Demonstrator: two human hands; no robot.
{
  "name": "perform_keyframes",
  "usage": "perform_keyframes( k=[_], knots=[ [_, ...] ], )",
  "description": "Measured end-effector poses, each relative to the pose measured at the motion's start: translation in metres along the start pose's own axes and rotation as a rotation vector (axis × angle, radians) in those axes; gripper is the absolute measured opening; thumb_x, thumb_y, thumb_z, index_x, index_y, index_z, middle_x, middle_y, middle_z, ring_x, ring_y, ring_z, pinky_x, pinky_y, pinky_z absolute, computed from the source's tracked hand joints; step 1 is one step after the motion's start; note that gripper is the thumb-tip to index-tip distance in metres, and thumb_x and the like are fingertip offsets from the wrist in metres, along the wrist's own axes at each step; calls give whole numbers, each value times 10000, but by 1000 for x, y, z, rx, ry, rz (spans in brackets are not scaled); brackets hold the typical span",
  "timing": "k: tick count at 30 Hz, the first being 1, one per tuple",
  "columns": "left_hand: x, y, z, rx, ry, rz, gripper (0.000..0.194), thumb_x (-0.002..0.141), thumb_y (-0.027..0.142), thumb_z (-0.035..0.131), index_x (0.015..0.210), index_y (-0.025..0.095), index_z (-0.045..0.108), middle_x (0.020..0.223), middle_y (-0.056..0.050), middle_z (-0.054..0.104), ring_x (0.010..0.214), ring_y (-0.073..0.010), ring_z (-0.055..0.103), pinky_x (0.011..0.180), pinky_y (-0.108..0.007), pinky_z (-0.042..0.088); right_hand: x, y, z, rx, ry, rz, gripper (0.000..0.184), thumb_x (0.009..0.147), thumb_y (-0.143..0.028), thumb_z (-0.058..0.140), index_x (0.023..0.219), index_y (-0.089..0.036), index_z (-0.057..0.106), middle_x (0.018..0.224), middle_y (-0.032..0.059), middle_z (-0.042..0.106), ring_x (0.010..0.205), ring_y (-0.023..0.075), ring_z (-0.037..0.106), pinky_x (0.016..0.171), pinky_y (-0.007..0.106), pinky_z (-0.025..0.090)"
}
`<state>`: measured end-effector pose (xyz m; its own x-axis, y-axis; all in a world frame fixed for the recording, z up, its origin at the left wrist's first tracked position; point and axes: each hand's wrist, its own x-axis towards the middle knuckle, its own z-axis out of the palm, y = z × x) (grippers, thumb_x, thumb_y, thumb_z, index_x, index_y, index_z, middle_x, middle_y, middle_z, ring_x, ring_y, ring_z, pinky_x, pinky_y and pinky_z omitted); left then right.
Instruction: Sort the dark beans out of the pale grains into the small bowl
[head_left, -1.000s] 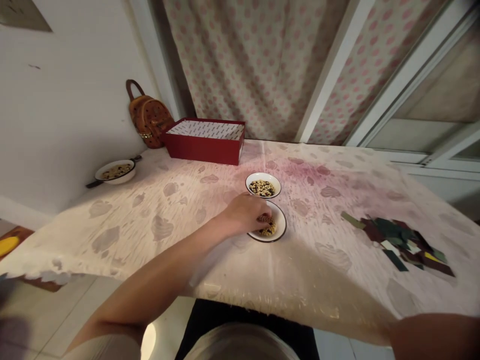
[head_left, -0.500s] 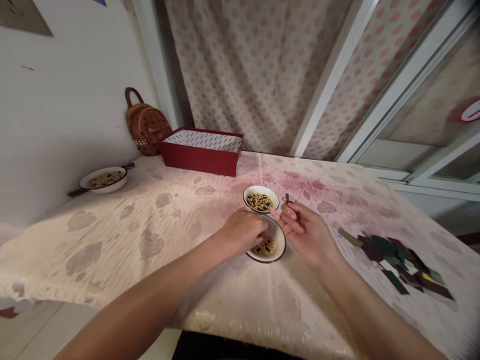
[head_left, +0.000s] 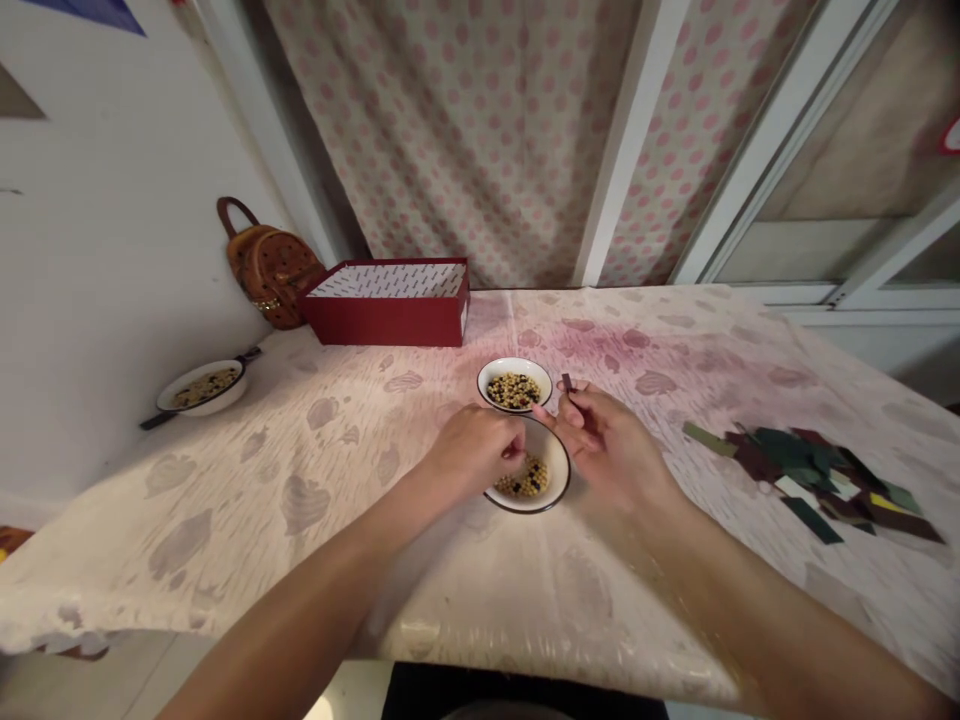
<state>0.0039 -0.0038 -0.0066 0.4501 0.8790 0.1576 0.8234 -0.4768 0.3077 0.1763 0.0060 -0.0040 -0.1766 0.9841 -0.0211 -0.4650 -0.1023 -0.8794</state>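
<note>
Closed in a pinch, my left hand (head_left: 480, 445) hovers over the left rim of the nearer bowl (head_left: 561, 488), which holds yellow and black beans (head_left: 529, 480). What its fingertips hold, if anything, is too small to make out. My right hand (head_left: 611, 432) is beside the two bowls, thumb and forefinger closed on a small dark brown strip (head_left: 568, 383) that stands upright. Its other fingers reach toward the spot where the bowls meet. Right behind is the farther bowl (head_left: 480, 385), with pale, yellow and black beans (head_left: 517, 390) in it.
At right lies a pile of dark green, brown and white strips (head_left: 814, 475). A red open box (head_left: 386, 322) and a brown small backpack (head_left: 274, 270) stand at the back left. Another bowl (head_left: 225, 398) of beans is by the wall, a dark utensil (head_left: 156, 421) beside it.
My left hand has risen a little from the beans in the nearer bowl, toward its left rim. My right hand keeps the brown strip in nearly the same place. The view has shifted slightly.
</note>
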Motion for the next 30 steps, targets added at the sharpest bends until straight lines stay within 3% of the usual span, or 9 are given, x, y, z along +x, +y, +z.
perform_keyframes(
  k=[3,6,9,12,18,30],
  knots=[
    [-2,-2,-2,-236,75,-59,94,789,127,631,773,199,690,757,0,731,718,-167,667,686,-286,477,-2,2,3,-83,65,-44,210,795,-270,664,682,-231,491,550,-84,464,436,67,283,822,359,587],
    [-1,-7,-2,-662,181,-122,14,818,198,677,813,191,688,823,-8,743,765,-149,681,735,-278,509,-5,5,6,-208,102,-84,65,831,-265,620,812,-233,567,541,-92,482,445,73,331,729,308,547],
    [2,-12,-4,-1089,244,-213,156,798,282,756,880,172,683,914,-42,763,851,-162,707,823,-306,539,-7,9,6,-382,66,-161,48,888,-282,573,904,-238,581,544,-86,529,458,88,397,611,279,472],
    [5,-14,-4,-1334,244,-296,283,768,307,804,975,167,674,943,-55,773,882,-166,719,862,-324,546,-10,12,6,-539,24,-242,91,919,-291,544,969,-233,595,555,-69,572,494,107,477,533,263,390],
    [5,-13,-1,-1415,206,-329,344,748,296,823,1041,189,678,907,-37,764,897,-175,723,848,-329,548,-15,15,7,-631,-50,-290,132,936,-267,516,1052,-224,563,557,-74,580,509,122,548,539,272,395],
    [7,-15,8,-1390,232,-264,359,764,323,827,1056,171,683,928,-52,764,903,-184,730,926,-384,561,-13,16,6,-741,-54,-326,182,944,-248,493,1106,-234,574,559,-72,583,503,139,566,542,284,395]
  ],
)
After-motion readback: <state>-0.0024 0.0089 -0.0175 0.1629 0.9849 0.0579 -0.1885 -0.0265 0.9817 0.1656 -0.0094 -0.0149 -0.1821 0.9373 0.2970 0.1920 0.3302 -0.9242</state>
